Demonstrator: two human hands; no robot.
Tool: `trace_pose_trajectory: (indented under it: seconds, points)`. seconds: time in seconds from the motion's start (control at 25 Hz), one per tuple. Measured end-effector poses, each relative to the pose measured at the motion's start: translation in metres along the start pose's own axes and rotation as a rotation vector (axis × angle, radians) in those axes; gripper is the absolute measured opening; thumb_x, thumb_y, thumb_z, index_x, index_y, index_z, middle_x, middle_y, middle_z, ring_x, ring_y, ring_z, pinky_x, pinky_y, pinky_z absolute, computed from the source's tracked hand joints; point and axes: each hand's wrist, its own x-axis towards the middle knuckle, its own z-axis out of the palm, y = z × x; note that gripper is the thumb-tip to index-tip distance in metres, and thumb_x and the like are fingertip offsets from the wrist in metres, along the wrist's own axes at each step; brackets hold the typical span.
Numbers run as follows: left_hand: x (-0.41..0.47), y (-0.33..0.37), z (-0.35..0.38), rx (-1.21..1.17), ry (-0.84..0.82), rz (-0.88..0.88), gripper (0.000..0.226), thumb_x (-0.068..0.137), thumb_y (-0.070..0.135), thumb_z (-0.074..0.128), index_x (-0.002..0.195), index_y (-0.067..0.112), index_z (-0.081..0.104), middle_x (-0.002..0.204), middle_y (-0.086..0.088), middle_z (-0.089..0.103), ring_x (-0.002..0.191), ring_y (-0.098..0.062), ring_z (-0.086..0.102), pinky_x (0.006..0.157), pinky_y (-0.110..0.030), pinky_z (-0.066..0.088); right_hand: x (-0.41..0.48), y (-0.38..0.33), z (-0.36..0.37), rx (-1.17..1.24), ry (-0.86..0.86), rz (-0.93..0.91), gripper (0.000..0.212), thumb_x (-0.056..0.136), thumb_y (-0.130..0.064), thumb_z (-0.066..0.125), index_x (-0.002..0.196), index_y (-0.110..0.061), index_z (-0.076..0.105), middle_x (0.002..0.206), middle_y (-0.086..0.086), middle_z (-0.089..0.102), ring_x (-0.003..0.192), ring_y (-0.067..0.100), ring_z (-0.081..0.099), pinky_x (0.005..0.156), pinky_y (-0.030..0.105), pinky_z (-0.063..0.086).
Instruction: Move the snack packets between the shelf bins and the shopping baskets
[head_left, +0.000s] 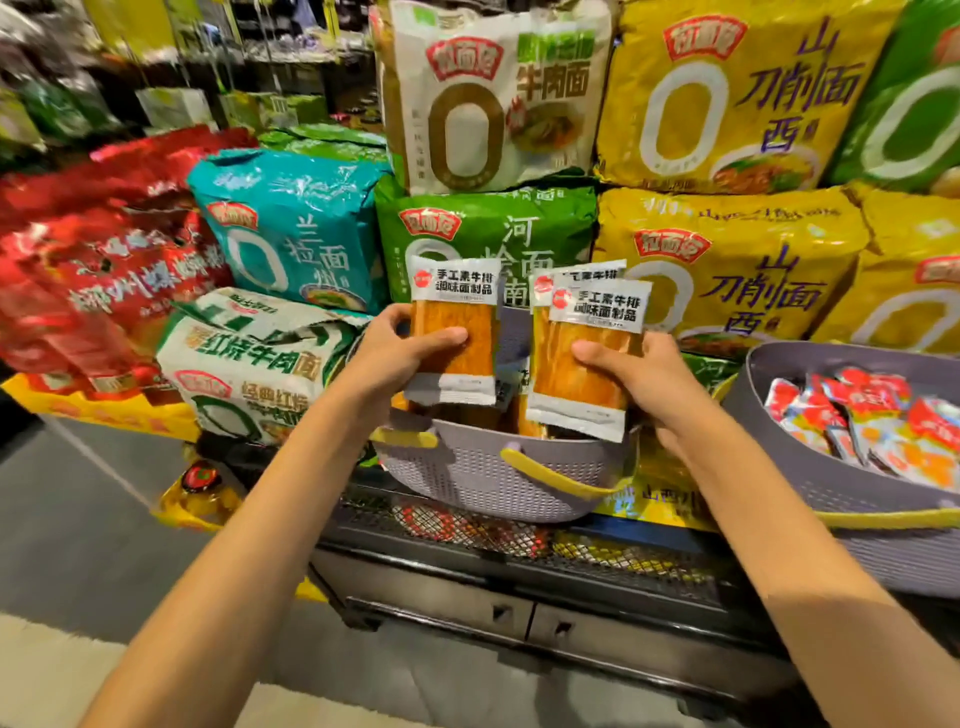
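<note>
My left hand (402, 345) grips one orange snack packet (460, 306) with a white label, held upright above a grey perforated basket (483, 478) with yellow handles. My right hand (641, 371) grips two more of the same orange packets (582, 384), stacked one behind the other, also above that basket. More orange packets lie inside the basket below them. A second grey basket (810, 467) at the right holds several red and white snack packets (872, 421).
Large noodle multipacks are stacked behind the baskets: yellow (737, 260), green (483, 218), teal (291, 228), red (104, 249) and white (249, 364). The baskets stand on a black wire-mesh rack (519, 540). Grey floor lies at the lower left.
</note>
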Motion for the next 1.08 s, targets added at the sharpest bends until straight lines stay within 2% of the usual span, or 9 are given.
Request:
trace_pose_trajectory:
  seconds: [0.12, 0.24, 0.32, 0.48, 0.56, 0.68, 0.8, 1.0, 1.08]
  points:
    - [0.023, -0.009, 0.002, 0.265, -0.048, -0.03, 0.061, 0.074, 0.018, 0.079, 0.123, 0.007, 0.044, 0.117, -0.01, 0.062, 0.089, -0.014, 0.062, 0.069, -0.021, 0.052, 0.023, 0.01, 0.005, -0.496, -0.039, -0.049, 0.023, 0.079, -0.029, 0.074, 0.096, -0.026, 0.057, 0.101, -0.002, 0.065, 0.092, 0.015, 0.062, 0.077, 0.026, 0.049]
    - [0.023, -0.017, 0.007, 0.559, -0.06, 0.001, 0.075, 0.067, 0.029, 0.084, 0.123, 0.01, 0.037, 0.12, -0.003, 0.056, 0.106, -0.018, 0.056, 0.086, -0.03, 0.046, 0.023, 0.023, 0.015, -1.093, -0.042, -0.077, 0.064, 0.078, -0.063, 0.06, 0.125, -0.021, 0.047, 0.122, 0.009, 0.059, 0.116, 0.032, 0.054, 0.089, 0.041, 0.045]
    - [0.018, -0.018, 0.012, 0.669, -0.076, 0.061, 0.086, 0.064, 0.035, 0.085, 0.129, 0.013, 0.033, 0.127, -0.001, 0.05, 0.119, -0.019, 0.05, 0.096, -0.03, 0.039, 0.02, 0.026, 0.019, -1.246, -0.011, -0.084, 0.084, 0.079, -0.071, 0.049, 0.141, -0.017, 0.032, 0.133, 0.015, 0.051, 0.121, 0.036, 0.05, 0.092, 0.042, 0.043]
    - [0.017, -0.017, 0.016, 0.792, 0.052, 0.079, 0.116, 0.06, 0.068, 0.07, 0.148, 0.014, 0.016, 0.15, -0.011, 0.027, 0.14, -0.028, 0.027, 0.112, -0.042, 0.027, 0.022, 0.029, 0.016, -1.082, 0.084, -0.161, 0.09, 0.083, -0.066, 0.049, 0.149, -0.015, 0.017, 0.147, 0.011, 0.038, 0.13, 0.033, 0.041, 0.1, 0.043, 0.039]
    - [0.014, -0.019, 0.014, 0.792, 0.178, 0.159, 0.105, 0.068, 0.069, 0.061, 0.148, 0.013, 0.021, 0.148, -0.015, 0.028, 0.138, -0.03, 0.029, 0.112, -0.044, 0.028, 0.021, 0.03, 0.014, -0.933, 0.136, -0.237, 0.078, 0.086, -0.055, 0.054, 0.147, -0.017, 0.025, 0.147, 0.007, 0.039, 0.131, 0.03, 0.041, 0.1, 0.042, 0.039]
    - [0.003, -0.02, 0.012, 0.661, 0.2, 0.348, 0.074, 0.079, 0.058, 0.063, 0.136, 0.014, 0.044, 0.134, -0.007, 0.049, 0.125, -0.022, 0.045, 0.104, -0.037, 0.038, 0.02, 0.031, 0.011, -0.714, 0.157, -0.329, 0.06, 0.088, -0.039, 0.059, 0.141, -0.019, 0.037, 0.141, 0.002, 0.045, 0.127, 0.023, 0.044, 0.099, 0.035, 0.037]
    - [-0.017, -0.021, 0.015, 0.59, 0.238, 0.428, 0.065, 0.078, 0.058, 0.055, 0.131, 0.021, 0.051, 0.129, 0.002, 0.057, 0.119, -0.013, 0.052, 0.101, -0.037, 0.043, 0.011, 0.033, 0.004, -0.571, 0.18, -0.445, 0.052, 0.087, -0.029, 0.063, 0.134, -0.016, 0.045, 0.133, 0.002, 0.052, 0.121, 0.019, 0.048, 0.099, 0.033, 0.038]
    - [-0.07, -0.034, 0.032, 0.505, 0.328, 0.569, 0.043, 0.084, 0.043, 0.057, 0.124, 0.026, 0.057, 0.119, 0.016, 0.059, 0.103, 0.012, 0.051, 0.084, -0.001, 0.036, -0.032, 0.047, -0.01, -0.492, 0.203, -0.697, 0.041, 0.085, -0.021, 0.059, 0.125, -0.011, 0.054, 0.118, -0.004, 0.054, 0.109, 0.002, 0.046, 0.094, 0.014, 0.038]
    - [-0.093, -0.053, 0.038, 0.463, 0.363, 0.582, 0.037, 0.086, 0.037, 0.058, 0.122, 0.029, 0.058, 0.115, 0.023, 0.058, 0.104, 0.017, 0.05, 0.085, -0.001, 0.035, -0.056, 0.059, -0.015, -0.482, 0.171, -0.758, 0.038, 0.086, -0.022, 0.056, 0.122, -0.009, 0.056, 0.116, -0.006, 0.053, 0.109, 0.001, 0.047, 0.094, 0.007, 0.035]
